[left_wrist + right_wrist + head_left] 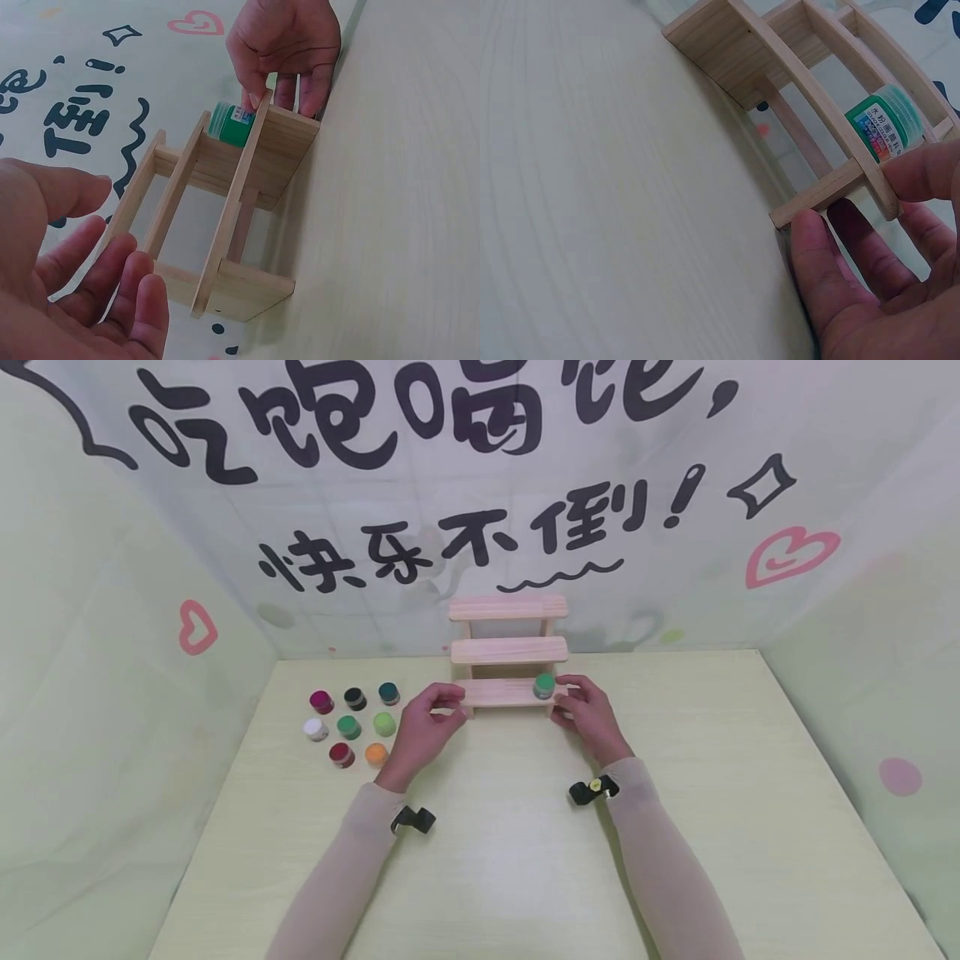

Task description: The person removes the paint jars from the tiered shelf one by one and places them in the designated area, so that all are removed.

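A three-step wooden display rack (510,650) stands against the back wall. On the right end of its lowest step sits a green gouache paint jar (544,686), upright, its printed label facing out in the right wrist view. My right hand (592,714) grips that end of the rack, thumb at the step's edge beside the jar and fingers around the side support (821,196). By the rack's left end is my left hand (427,727), its fingers loosely bent with nothing between them. In the left wrist view, that hand (82,262) appears apart from the wood.
Left of the rack, several small paint jars stand grouped on the pale table (495,843), among them a white jar (316,729), a dark red jar (342,755) and an orange jar (377,754). A printed cloth (420,610) hangs directly behind the rack.
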`<state>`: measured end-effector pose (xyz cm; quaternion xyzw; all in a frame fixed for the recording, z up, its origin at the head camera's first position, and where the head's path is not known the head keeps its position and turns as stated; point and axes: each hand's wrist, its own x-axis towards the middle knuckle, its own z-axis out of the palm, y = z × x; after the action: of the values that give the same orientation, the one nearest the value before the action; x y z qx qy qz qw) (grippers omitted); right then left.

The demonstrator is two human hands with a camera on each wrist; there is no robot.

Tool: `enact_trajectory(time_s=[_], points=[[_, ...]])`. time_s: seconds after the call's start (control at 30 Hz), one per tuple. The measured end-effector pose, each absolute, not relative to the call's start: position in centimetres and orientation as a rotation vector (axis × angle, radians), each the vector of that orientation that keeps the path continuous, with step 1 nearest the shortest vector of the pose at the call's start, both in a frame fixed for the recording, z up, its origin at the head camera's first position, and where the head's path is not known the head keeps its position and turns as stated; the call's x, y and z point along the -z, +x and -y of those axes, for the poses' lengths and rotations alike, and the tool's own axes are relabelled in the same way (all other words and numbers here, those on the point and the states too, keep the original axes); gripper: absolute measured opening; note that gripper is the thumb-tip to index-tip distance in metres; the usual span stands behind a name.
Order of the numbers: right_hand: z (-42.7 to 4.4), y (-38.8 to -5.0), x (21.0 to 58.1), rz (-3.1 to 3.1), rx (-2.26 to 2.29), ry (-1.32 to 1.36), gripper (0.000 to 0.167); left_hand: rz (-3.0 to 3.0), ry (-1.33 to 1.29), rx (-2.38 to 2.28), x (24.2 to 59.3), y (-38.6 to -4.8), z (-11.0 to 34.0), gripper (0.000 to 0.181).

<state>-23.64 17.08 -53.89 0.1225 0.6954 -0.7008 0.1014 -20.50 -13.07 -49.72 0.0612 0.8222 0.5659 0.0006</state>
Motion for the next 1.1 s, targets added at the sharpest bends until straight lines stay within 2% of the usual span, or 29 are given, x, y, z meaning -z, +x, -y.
enact_trajectory(time_s=[1.1], points=[[-17.1,-23.6,53.8,-2.054,2.065,0.366,0.039,-2.491,0.294,-1.798,50.5,-23.3,6.4,0.042]])
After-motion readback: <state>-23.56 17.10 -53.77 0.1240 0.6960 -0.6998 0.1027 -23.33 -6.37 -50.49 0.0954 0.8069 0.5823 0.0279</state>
